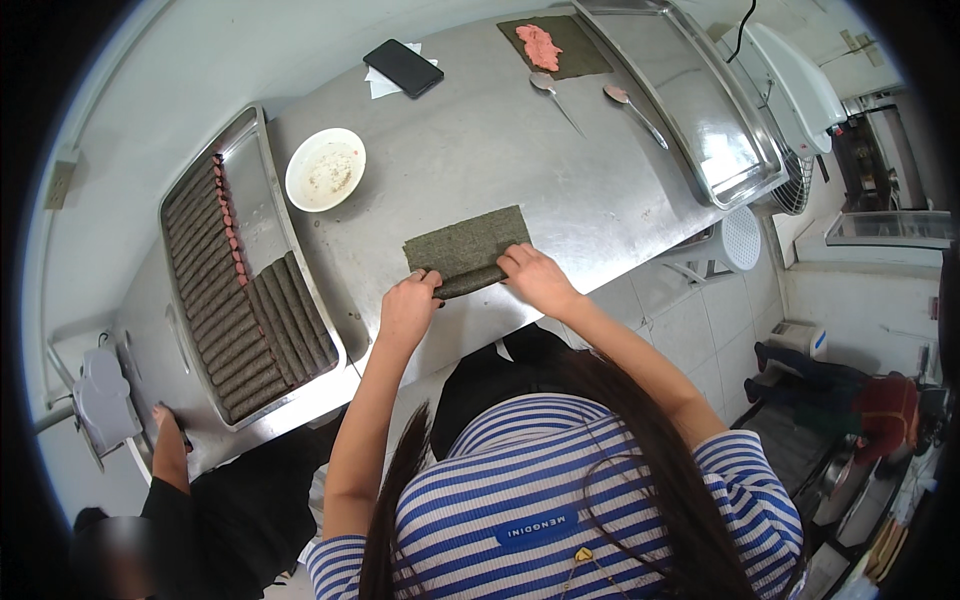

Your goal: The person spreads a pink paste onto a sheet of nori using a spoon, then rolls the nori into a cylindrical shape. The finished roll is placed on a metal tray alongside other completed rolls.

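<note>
A dark green seaweed sheet (468,238) lies near the front edge of the steel table, its near side curled into a roll (470,282). My left hand (410,305) is closed on the roll's left end, fingers bent over it. At the right end, my right hand (537,277) grips the same roll with thumb and fingers. The filling inside is hidden. To the left, a metal tray (262,190) holds several finished seaweed rolls (222,330), some with pink filling showing at their ends.
A white bowl (326,170) with pale residue stands beyond my left hand. Farther back are a black phone (403,68), another seaweed sheet (580,62) with pink paste (540,47), and two spoons (543,82). A second metal tray (690,95) lies right. Another person's hand (163,415) rests at the table's left end.
</note>
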Action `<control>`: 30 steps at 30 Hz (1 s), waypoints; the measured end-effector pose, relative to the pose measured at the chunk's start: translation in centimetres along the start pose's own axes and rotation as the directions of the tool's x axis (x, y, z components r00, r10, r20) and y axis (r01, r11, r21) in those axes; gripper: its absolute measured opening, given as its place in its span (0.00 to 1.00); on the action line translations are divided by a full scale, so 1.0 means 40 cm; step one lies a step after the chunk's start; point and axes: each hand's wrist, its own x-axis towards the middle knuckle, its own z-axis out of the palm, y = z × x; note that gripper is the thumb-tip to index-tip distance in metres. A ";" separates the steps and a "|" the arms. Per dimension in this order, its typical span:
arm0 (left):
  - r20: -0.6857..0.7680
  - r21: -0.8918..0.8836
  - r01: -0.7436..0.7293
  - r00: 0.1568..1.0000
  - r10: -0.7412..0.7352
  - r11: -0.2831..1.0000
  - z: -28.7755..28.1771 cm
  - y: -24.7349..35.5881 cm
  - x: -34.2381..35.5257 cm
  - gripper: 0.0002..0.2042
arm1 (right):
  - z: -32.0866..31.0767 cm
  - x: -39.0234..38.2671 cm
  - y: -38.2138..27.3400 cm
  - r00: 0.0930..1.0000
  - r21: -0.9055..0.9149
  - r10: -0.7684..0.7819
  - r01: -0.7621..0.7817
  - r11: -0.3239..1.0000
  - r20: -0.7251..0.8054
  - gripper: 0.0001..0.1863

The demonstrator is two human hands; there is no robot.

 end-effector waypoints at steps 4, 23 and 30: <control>0.012 -0.054 0.015 1.000 -0.014 0.998 -0.003 -0.015 0.010 0.13 | -0.045 -0.014 0.039 0.994 0.001 0.081 -0.081 0.997 0.078 0.11; -0.075 0.044 -0.069 0.995 0.072 0.997 0.000 0.009 0.029 0.18 | 0.035 0.083 -0.048 0.939 -0.085 -0.332 0.325 0.942 -0.091 0.16; -0.101 0.088 -0.037 0.994 0.046 0.995 0.019 0.009 0.016 0.14 | 0.001 0.059 -0.006 0.958 -0.149 -0.284 0.277 0.949 -0.029 0.14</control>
